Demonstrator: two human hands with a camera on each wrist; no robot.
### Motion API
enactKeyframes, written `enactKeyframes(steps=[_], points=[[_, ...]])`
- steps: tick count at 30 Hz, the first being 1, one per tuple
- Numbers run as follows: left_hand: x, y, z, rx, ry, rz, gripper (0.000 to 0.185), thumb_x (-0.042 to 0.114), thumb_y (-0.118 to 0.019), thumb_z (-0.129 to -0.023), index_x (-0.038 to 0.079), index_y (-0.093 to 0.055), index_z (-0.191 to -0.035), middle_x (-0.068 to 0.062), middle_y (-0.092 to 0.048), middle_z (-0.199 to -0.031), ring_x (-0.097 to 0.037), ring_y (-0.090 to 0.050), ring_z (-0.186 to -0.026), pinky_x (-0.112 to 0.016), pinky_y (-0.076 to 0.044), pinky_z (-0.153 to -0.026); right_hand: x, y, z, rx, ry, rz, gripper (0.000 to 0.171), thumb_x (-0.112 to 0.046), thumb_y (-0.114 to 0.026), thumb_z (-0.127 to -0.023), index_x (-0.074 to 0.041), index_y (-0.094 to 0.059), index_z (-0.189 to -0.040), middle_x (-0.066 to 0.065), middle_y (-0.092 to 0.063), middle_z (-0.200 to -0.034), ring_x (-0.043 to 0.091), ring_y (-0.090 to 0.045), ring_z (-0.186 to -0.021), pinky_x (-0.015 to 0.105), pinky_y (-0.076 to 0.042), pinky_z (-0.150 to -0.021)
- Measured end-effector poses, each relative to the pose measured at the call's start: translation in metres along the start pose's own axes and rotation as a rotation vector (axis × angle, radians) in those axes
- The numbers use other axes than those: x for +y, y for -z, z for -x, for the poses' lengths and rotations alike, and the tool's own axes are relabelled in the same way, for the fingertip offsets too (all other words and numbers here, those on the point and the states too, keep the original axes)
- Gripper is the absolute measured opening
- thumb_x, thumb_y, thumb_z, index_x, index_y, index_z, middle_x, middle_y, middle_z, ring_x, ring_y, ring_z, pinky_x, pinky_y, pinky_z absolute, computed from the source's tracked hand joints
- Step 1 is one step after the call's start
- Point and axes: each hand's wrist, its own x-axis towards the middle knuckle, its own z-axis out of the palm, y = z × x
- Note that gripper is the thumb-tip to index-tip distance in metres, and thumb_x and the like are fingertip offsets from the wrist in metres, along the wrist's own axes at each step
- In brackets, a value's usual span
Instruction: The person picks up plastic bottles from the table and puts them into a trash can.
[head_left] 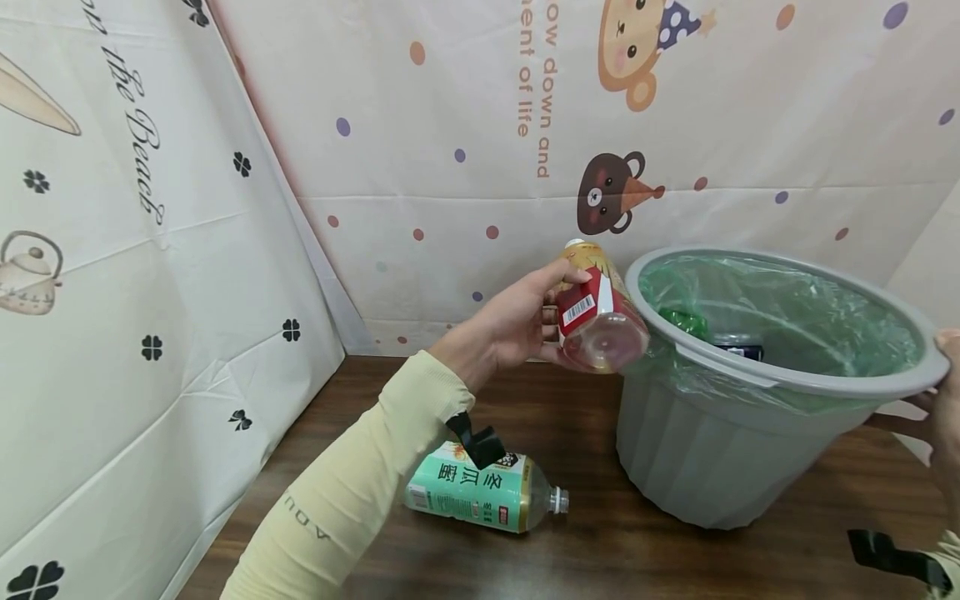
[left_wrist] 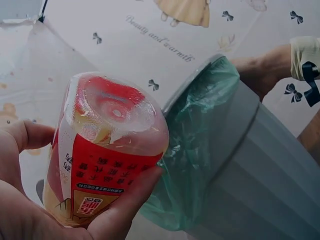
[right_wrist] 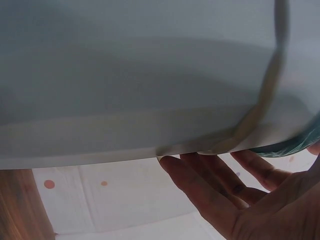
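My left hand grips a clear plastic bottle with a red label, held tilted with its base toward me, right against the left rim of a grey waste bin. In the left wrist view my fingers wrap the bottle beside the bin and its green liner. My right hand holds the bin's right rim, thumb on top. The right wrist view shows my fingers stretched under the bin.
A green-labelled bottle lies on its side on the dark wooden table, left of the bin and under my left forearm. Inside the green liner lie a green item and a dark can. Printed cloth walls close off the back and left.
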Motion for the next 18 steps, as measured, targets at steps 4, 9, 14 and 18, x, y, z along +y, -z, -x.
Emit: enactKeyframes(steps=[4, 9, 14, 18], points=[[0.007, -0.004, 0.000, -0.016, -0.015, 0.001, 0.048, 0.041, -0.063, -0.101, 0.010, -0.052, -0.135, -0.010, -0.064, -0.123, -0.024, -0.064, -0.106, -0.053, -0.059, -0.097, 0.008, 0.002, -0.005, -0.009, 0.066, -0.008, 0.025, -0.027, -0.028, -0.116, -0.039, -0.049, -0.107, -0.032, -0.058, -0.075, -0.019, -0.059, -0.064, 0.011, -0.043, -0.038], [0.015, -0.010, 0.002, -0.051, -0.010, 0.011, 0.048, 0.042, -0.061, -0.102, 0.009, -0.052, -0.135, -0.010, -0.065, -0.120, -0.024, -0.066, -0.103, -0.053, -0.056, -0.102, 0.005, 0.000, -0.001, 0.007, 0.096, -0.011, 0.027, -0.025, -0.029, -0.116, -0.039, -0.051, -0.107, -0.033, -0.059, -0.075, -0.019, -0.059, -0.064, 0.011, -0.043, -0.039], [0.019, -0.015, 0.002, -0.074, -0.007, 0.014, 0.047, 0.042, -0.061, -0.102, 0.009, -0.052, -0.134, -0.010, -0.064, -0.118, -0.024, -0.066, -0.102, -0.053, -0.055, -0.103, 0.000, 0.000, 0.006, 0.001, 0.049, -0.007, 0.028, -0.025, -0.028, -0.117, -0.039, -0.049, -0.106, -0.033, -0.057, -0.074, -0.020, -0.057, -0.064, 0.010, -0.042, -0.039], [0.024, -0.019, 0.000, -0.101, -0.021, 0.001, 0.047, 0.043, -0.060, -0.102, 0.009, -0.053, -0.133, -0.011, -0.064, -0.118, -0.026, -0.066, -0.101, -0.053, -0.056, -0.101, -0.002, -0.001, 0.006, 0.008, 0.029, -0.008, 0.028, -0.025, -0.028, -0.117, -0.038, -0.050, -0.104, -0.033, -0.057, -0.073, -0.020, -0.057, -0.063, 0.010, -0.042, -0.039]])
